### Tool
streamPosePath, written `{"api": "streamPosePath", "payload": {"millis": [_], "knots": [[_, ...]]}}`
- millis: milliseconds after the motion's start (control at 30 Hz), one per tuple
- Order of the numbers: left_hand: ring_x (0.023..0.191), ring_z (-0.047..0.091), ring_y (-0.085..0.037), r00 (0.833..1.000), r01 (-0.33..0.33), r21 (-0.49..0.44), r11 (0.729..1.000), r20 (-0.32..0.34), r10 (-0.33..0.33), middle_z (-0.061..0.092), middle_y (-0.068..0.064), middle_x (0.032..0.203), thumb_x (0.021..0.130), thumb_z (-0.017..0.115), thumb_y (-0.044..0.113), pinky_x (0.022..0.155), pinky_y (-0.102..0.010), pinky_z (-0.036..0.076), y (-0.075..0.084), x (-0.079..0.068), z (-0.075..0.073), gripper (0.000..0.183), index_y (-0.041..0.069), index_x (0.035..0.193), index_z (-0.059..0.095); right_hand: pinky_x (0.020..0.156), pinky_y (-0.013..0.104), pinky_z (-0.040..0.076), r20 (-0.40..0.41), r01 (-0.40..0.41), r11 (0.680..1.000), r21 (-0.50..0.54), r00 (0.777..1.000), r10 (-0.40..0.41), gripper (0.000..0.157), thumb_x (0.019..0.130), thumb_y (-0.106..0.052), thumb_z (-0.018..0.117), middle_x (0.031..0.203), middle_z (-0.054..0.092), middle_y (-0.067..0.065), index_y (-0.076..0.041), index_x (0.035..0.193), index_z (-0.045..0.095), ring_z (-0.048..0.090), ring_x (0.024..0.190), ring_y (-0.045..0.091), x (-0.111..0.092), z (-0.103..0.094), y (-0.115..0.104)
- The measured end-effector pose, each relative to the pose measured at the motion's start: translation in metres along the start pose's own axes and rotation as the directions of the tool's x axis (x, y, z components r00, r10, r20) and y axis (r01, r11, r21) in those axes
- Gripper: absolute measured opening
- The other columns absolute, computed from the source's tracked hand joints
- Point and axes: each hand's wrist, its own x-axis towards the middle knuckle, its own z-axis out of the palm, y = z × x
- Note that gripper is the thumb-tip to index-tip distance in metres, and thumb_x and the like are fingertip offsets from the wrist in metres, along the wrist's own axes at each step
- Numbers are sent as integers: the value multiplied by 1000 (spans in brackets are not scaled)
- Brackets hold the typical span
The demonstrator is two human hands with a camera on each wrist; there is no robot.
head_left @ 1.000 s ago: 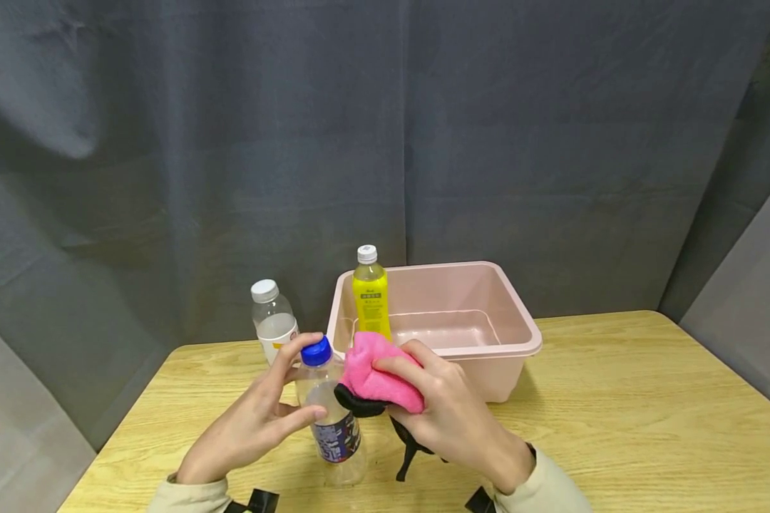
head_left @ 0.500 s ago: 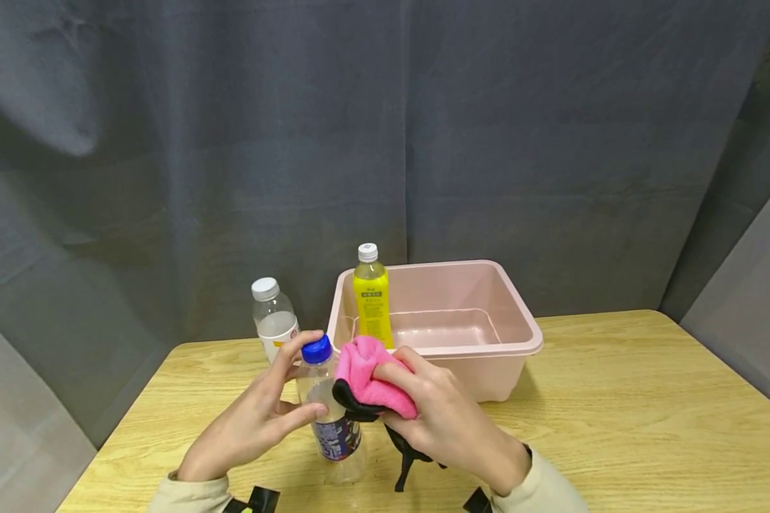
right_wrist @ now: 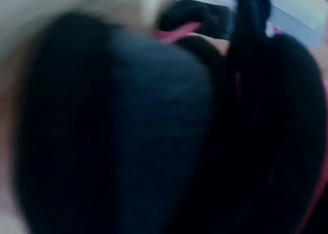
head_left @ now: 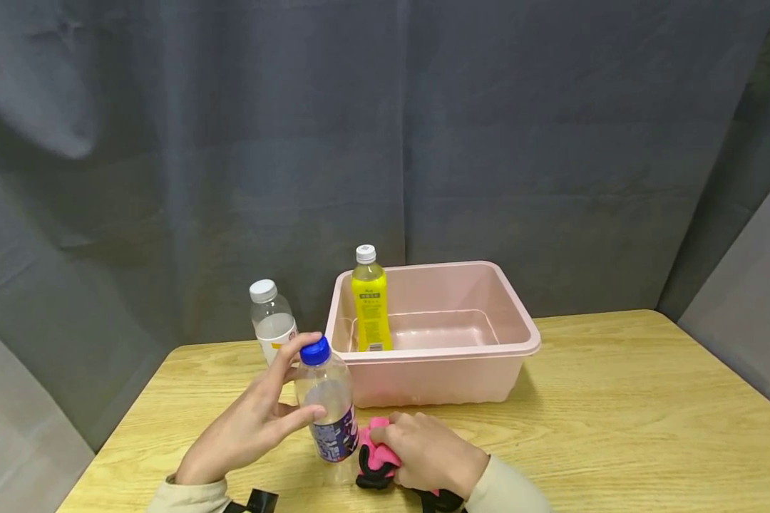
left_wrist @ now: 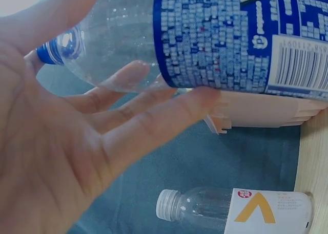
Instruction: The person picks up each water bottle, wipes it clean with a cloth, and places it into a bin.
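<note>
A clear plastic bottle [head_left: 334,438] with a blue cap and a blue label stands upright near the front of the table. My left hand [head_left: 250,427] holds it from the left, with the index finger up at the cap and the thumb on its side. In the left wrist view, the bottle's printed label [left_wrist: 210,37] shows close up beyond the fingers. My right hand [head_left: 433,450] grips a bunched pink cloth [head_left: 380,456] with black edging, low beside the bottle's base. Blurred black fabric [right_wrist: 159,131] fills most of the right wrist view.
Behind the hands sits a pink plastic basin [head_left: 436,385], with a yellow-labelled bottle [head_left: 372,313] upright inside at its left. Another clear bottle [head_left: 272,326] with a white cap stands left of the basin. Grey curtain [head_left: 520,157] hangs behind the wooden table [head_left: 622,406].
My right hand has moved down with the pink cloth, from the bottle's upper part to beside its base. The left hand and the bottle have stayed almost still.
</note>
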Motion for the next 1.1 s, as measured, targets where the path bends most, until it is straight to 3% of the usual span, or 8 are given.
{"api": "streamPosePath", "payload": {"millis": [200,400,500,633,733,867,1033,1100], "knots": [[122,53,-55,1000,6,5,1000,-5,-6,41,-29,146,96,70,9,72,-40,62,0,0,1,73,21,152,24,66,28,50,13,1,1000,-24,1000,-1,37,65,-4,83,85,59,-5,-20,96,71,55,75,8,0,3,1],[122,53,-55,1000,16,-7,1000,-2,-16,41,-29,147,97,70,9,72,-40,62,0,-1,1,73,22,152,24,65,27,48,15,2,1000,-18,1000,-2,34,69,-12,88,84,58,-7,-22,96,70,54,74,8,-2,-10,0],[122,53,-55,1000,13,-7,1000,0,-13,41,-29,147,97,70,10,71,-40,62,0,0,1,73,22,152,24,65,26,48,-33,8,1000,17,999,-7,36,73,-15,90,88,59,-5,-21,102,70,54,74,9,-5,-24,-2],[121,53,-56,1000,9,-7,1000,5,-9,41,-29,146,97,70,10,71,-40,62,0,0,0,74,21,152,23,62,23,47,-186,60,996,59,981,-49,38,75,-11,88,92,58,-3,-19,107,69,53,71,9,-10,-44,-6],[121,53,-56,1000,4,-12,1000,8,-4,41,-29,146,97,70,10,71,-39,62,0,1,-1,74,21,152,23,63,25,51,-345,119,992,51,934,-95,40,75,-7,86,97,59,-2,-19,109,68,56,72,11,-13,-53,-10],[121,54,-54,1000,3,-10,1000,9,-3,42,-29,145,97,70,11,72,-38,62,0,0,-1,74,21,153,22,74,29,57,-527,200,978,55,838,-141,46,74,-1,85,107,62,2,-15,115,68,63,82,16,-12,-58,-14],[121,55,-53,1000,-4,-9,1000,-4,4,45,-29,143,97,70,8,72,-36,62,-1,0,-1,73,20,152,24,76,29,57,-683,315,942,115,714,-155,55,70,7,84,107,62,6,-9,120,66,63,88,19,-8,-60,-16],[121,55,-53,1000,-7,-12,1000,-4,7,43,-29,144,96,70,8,72,-36,62,-1,1,0,73,21,152,25,76,30,56,-721,349,926,141,678,-146,58,69,8,83,108,62,7,-8,121,66,63,90,19,-7,-60,-17]]}}
